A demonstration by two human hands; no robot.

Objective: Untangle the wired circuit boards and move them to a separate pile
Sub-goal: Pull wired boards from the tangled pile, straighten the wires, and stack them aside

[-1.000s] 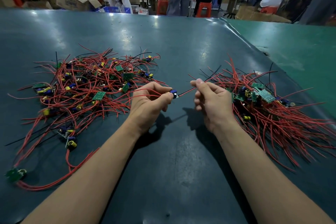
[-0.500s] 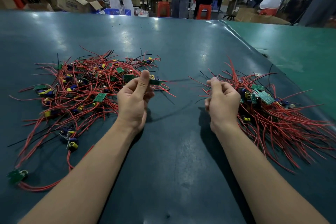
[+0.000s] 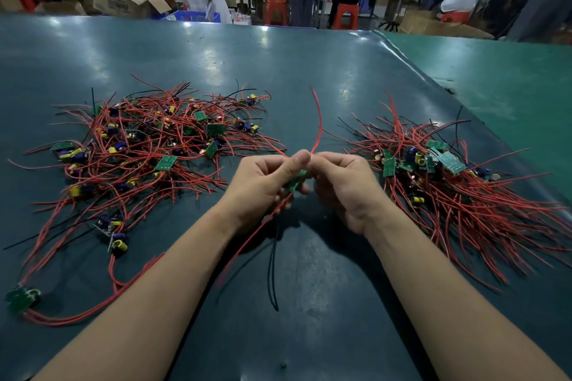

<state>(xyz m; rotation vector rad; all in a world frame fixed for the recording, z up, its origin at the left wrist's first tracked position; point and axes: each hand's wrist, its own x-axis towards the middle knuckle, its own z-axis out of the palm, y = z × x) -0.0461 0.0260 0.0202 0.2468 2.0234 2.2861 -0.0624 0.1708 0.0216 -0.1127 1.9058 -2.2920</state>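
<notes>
Both hands met over the table (image 3: 309,71) centre. The left hand (image 3: 263,185) and right hand (image 3: 343,182) each had fingers curled, pinching one small green circuit board (image 3: 296,182) between them, held off the surface. Its red wire (image 3: 318,120) stood up toward 12 o'clock; another red lead and a black wire (image 3: 272,269) hung toward 6 (long axis roughly 12-to-6). The tangled pile (image 3: 148,151) lay at 9 o'clock from the hands, the sorted pile (image 3: 458,182) at 3, just beside the right hand. My guess: the right hand was nearer for the drop-off.
</notes>
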